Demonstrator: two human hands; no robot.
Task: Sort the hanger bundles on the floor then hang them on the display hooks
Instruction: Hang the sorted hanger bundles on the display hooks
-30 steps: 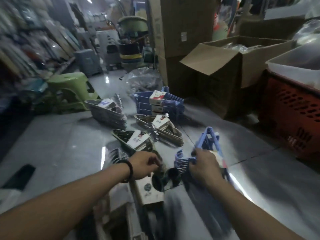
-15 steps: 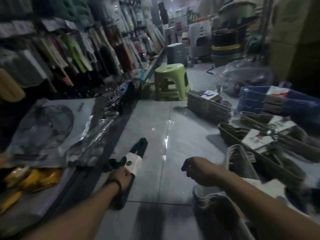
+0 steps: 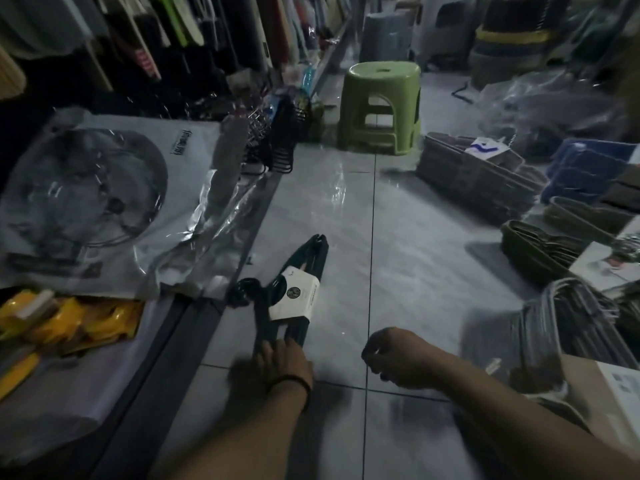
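Note:
A dark green hanger bundle (image 3: 301, 271) with a white paper band lies flat on the floor tiles beside the low shelf edge. My left hand (image 3: 282, 362) rests its fingers on the bundle's near end. My right hand (image 3: 394, 358) hovers just right of it, loosely curled and holding nothing. More bundles lie on the floor to the right: a grey-brown one (image 3: 478, 174), a blue one (image 3: 588, 168), a dark olive one (image 3: 540, 251) and a pale grey one (image 3: 571, 323).
A green plastic stool (image 3: 381, 105) stands ahead in the aisle. On the left runs a low shelf with plastic-wrapped packs (image 3: 104, 202), yellow packets (image 3: 62, 320) and black wire racks (image 3: 277, 140). A clear plastic bag (image 3: 540, 98) lies at far right, a cardboard box (image 3: 606, 393) near right.
My view swung left from the pile of bundles. My left hand carried the dark green bundle over and laid it on the floor by the shelf; my right hand let go of the blue bundle.

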